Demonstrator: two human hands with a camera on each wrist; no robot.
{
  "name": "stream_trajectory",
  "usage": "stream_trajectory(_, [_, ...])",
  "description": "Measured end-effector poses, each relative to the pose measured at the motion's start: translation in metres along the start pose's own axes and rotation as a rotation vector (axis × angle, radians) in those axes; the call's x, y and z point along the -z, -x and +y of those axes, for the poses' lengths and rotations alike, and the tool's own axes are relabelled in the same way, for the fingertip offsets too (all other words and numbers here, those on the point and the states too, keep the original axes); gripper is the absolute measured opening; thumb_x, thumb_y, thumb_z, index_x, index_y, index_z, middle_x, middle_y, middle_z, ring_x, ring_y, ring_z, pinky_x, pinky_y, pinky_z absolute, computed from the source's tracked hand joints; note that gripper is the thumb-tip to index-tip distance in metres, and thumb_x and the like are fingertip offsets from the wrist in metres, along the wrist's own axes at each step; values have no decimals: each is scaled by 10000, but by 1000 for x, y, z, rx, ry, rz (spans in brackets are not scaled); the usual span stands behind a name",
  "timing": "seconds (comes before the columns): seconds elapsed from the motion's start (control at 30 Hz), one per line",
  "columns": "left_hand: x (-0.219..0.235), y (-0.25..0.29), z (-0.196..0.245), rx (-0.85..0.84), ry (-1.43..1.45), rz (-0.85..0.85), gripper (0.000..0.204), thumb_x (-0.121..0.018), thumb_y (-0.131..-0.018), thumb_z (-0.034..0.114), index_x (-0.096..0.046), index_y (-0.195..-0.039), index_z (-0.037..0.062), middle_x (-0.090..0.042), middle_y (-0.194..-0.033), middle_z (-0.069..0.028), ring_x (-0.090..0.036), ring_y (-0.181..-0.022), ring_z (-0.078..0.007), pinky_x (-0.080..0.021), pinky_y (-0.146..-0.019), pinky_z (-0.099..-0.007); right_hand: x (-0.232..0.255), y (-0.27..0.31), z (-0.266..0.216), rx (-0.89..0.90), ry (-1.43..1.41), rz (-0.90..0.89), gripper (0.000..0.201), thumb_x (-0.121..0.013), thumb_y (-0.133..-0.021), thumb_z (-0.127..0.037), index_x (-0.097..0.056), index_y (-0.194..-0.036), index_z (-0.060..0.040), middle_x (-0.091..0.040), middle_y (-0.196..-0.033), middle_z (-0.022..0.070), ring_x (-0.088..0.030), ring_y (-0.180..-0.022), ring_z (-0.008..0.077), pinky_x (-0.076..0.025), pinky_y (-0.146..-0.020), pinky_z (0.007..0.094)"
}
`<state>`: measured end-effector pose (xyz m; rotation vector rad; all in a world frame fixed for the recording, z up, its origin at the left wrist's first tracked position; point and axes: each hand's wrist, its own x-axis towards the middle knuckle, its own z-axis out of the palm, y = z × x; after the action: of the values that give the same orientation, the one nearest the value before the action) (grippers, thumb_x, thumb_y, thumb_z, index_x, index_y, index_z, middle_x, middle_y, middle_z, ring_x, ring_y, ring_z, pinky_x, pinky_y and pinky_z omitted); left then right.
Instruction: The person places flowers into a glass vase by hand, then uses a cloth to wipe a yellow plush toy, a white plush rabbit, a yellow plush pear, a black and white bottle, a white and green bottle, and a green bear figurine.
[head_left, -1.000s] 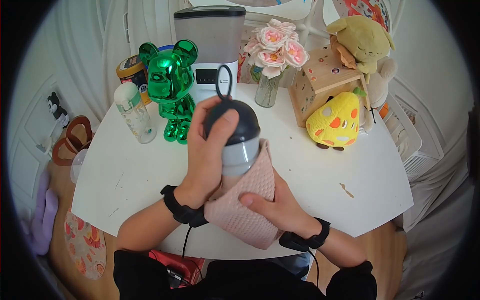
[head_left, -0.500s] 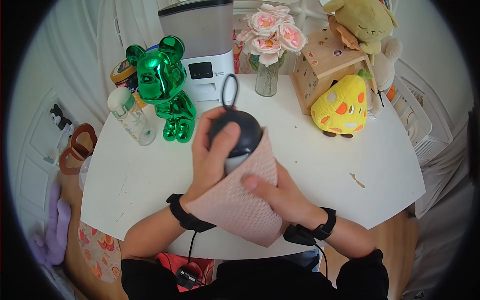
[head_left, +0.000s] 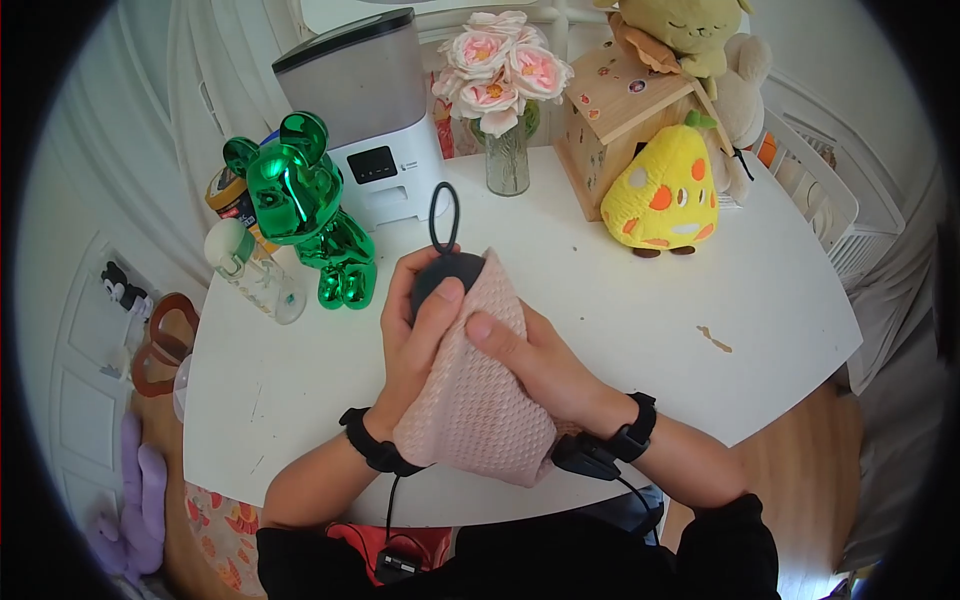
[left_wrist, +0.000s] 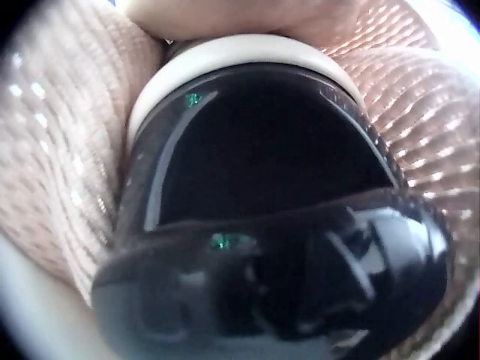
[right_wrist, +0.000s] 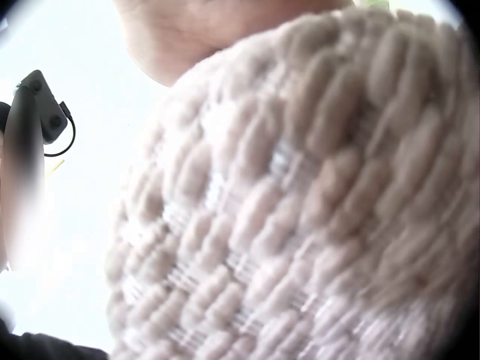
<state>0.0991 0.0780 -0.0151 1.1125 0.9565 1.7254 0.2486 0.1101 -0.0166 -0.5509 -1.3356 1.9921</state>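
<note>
"Two black straps are circling the wrists at the near edge. What are the hands doing?"

"The right hand (head_left: 545, 365) is grasping the pink cloth (head_left: 480, 410), its thumb pressing on the front; its other fingers are mostly hiding."

"And the left hand (head_left: 415, 330)?"

"It's gripping the bottle (head_left: 445, 283), thumb lying on the dark rounded top, fingers curling round the side. A black loop (head_left: 445, 218) is sticking up from it."

"Where's the bottle sitting?"

"It isn't sitting; both hands are holding it above the white counter (head_left: 640, 340), the cloth wrapping round its body."

"What's standing farther off?"

"On the left, a clear drinking bottle (head_left: 262, 285) is standing beside a shiny green bear figure (head_left: 300, 195). Across from them, a yellow plush (head_left: 660, 200) is leaning near a wooden box (head_left: 605, 95)."

"Behind those?"

"Pink flowers (head_left: 495, 65) are filling a glass vase (head_left: 508, 165), and a dispenser (head_left: 365, 100) is standing beside it."
</note>
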Motion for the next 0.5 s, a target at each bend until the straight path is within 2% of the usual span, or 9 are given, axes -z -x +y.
stream_trajectory(0.03, [3,-5,1,18,20,69,376,-628,-991,256,-560,-1266,9,-630,-1147,-78,-599,-1023,-120,-476,-912,-268,1,-1,6,88,92,-43,781,-703,-955,-402,-355,-1498,39,-565,-1353,148,-564,-1236,212,-442,-1061,346])
stream_trajectory(0.07, [7,-12,2,40,38,138,374,-632,-988,263,-574,-1256,9,-641,-1126,-76,-614,-990,-120,-492,-885,-269,3,-1,11,92,85,-37,781,-703,-955,-402,-355,-1498,39,-565,-1353,148,-564,-1236,212,-442,-1061,346])
stream_trajectory(0.13, [19,-25,7,69,57,252,408,-593,-994,374,-603,-1219,35,-672,-1023,-74,-659,-882,-149,-538,-811,-288,1,-2,12,66,224,-123,847,-737,-920,-408,-334,-1503,55,-535,-1388,172,-533,-1285,255,-407,-1101,369])
stream_trajectory(0.17, [22,-26,14,87,88,256,411,-579,-996,400,-608,-1201,46,-677,-1005,-83,-667,-863,-165,-550,-788,-302,-1,2,7,66,272,-127,897,-767,-886,-415,-326,-1497,72,-513,-1406,201,-488,-1339,286,-366,-1138,382])
stream_trajectory(0.27, [19,-29,31,121,114,249,412,-558,-996,453,-619,-1152,76,-689,-970,-103,-685,-815,-201,-575,-730,-334,4,0,19,124,308,-179,904,-775,-882,-414,-327,-1490,82,-488,-1423,217,-448,-1374,282,-344,-1156,381])
stream_trajectory(0.33, [18,-27,29,87,99,217,437,-558,-996,461,-610,-1192,75,-683,-1004,-100,-680,-847,-193,-573,-757,-327,2,2,22,167,292,-154,895,-751,-902,-434,-317,-1512,57,-510,-1419,197,-484,-1344,271,-365,-1140,377])
stream_trajectory(0.4, [14,-22,19,37,17,164,497,-554,-1002,453,-559,-1295,52,-653,-1099,-87,-649,-962,-169,-529,-882,-315,1,5,18,205,278,-130,886,-727,-923,-453,-306,-1533,31,-532,-1415,176,-520,-1313,260,-385,-1124,372])
stream_trajectory(0.47, [12,-13,12,40,-56,85,503,-572,-993,435,-541,-1300,39,-627,-1172,-90,-627,-1027,-165,-497,-942,-307,4,7,6,58,188,-129,831,-711,-939,-440,-342,-1499,51,-554,-1371,178,-534,-1293,250,-414,-1102,368])
stream_trajectory(0.5, [6,-9,6,5,-37,82,540,-606,-967,436,-523,-1305,23,-588,-1263,-101,-604,-1093,-175,-479,-978,-304,7,7,8,62,183,-128,831,-711,-939,-440,-342,-1499,51,-554,-1371,178,-534,-1293,250,-414,-1102,368])
